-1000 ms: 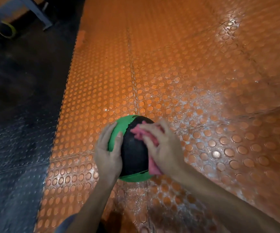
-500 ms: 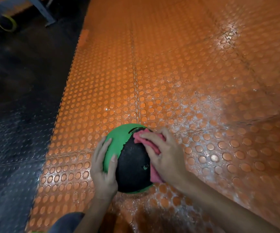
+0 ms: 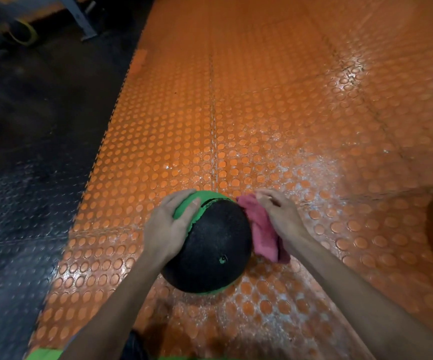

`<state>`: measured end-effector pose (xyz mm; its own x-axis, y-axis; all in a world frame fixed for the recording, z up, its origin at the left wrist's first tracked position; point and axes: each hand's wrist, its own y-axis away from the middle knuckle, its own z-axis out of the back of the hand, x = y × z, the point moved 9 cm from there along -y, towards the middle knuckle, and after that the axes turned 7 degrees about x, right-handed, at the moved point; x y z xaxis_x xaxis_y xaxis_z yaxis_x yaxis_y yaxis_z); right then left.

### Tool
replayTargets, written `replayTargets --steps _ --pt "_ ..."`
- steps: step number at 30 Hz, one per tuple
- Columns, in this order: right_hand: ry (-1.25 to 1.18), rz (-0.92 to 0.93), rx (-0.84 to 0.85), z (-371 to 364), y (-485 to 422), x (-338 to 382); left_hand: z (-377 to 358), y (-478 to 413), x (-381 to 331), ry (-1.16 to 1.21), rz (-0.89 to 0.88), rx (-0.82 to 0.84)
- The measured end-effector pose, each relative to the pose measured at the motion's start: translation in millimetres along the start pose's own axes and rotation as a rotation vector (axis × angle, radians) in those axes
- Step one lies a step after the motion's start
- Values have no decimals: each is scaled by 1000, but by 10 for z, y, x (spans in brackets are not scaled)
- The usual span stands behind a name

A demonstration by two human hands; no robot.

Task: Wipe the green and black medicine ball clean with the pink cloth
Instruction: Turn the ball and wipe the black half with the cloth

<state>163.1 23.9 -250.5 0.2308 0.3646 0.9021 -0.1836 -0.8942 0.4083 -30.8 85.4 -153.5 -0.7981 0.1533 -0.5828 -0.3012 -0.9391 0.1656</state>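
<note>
The medicine ball (image 3: 215, 242) sits on the orange studded floor (image 3: 262, 113), caught between the person's two hands. The left hand (image 3: 166, 229) lies flat and released on the ball's upper left, its straight fingers spread over the green band and steadying rather than gripping. The right hand (image 3: 280, 216) has the pink cloth (image 3: 262, 232) bunched under its palm and fingers, grasping it and pressing it to the ball's right flank.

A moment ago that cloth was up on the black face, under the right hand's fingers. Now it has slid off to the side, leaving the whole black panel bare and turned toward the person, with a small green mark showing near its lower edge. The left hand has also climbed higher, towards the top.

I'd judge the front has had its pass and the wiping is working round to the right side. The green part beneath the left hand, and the underside against the floor, probably still need attention.
</note>
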Motion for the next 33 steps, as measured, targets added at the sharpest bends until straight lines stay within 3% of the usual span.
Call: replayTargets --steps 4,8,10,14,17,19,22,24,29,33 --pt "27 -68 31 -250 -30 -129 -7 18 99 68 65 -25" --pt "521 323 -222 -281 127 443 34 20 208 152 143 -77" --pt "606 519 -263 -432 335 624 53 10 232 151 164 -85" --pt "741 799 -227 -750 745 665 47 -37 234 134 222 -81" --pt "814 983 -73 -936 997 576 55 -29 221 151 189 -67" --pt "693 882 -65 -761 881 560 62 -17 232 177 160 -62" --pt "422 366 -182 -257 194 370 35 48 235 177 157 -83" --pt "420 198 -159 -176 -72 231 21 91 203 153 175 -110" --pt "576 579 -250 -467 510 518 42 25 242 165 234 -111" --pt "692 847 -106 -743 931 562 49 50 183 130 223 -104"
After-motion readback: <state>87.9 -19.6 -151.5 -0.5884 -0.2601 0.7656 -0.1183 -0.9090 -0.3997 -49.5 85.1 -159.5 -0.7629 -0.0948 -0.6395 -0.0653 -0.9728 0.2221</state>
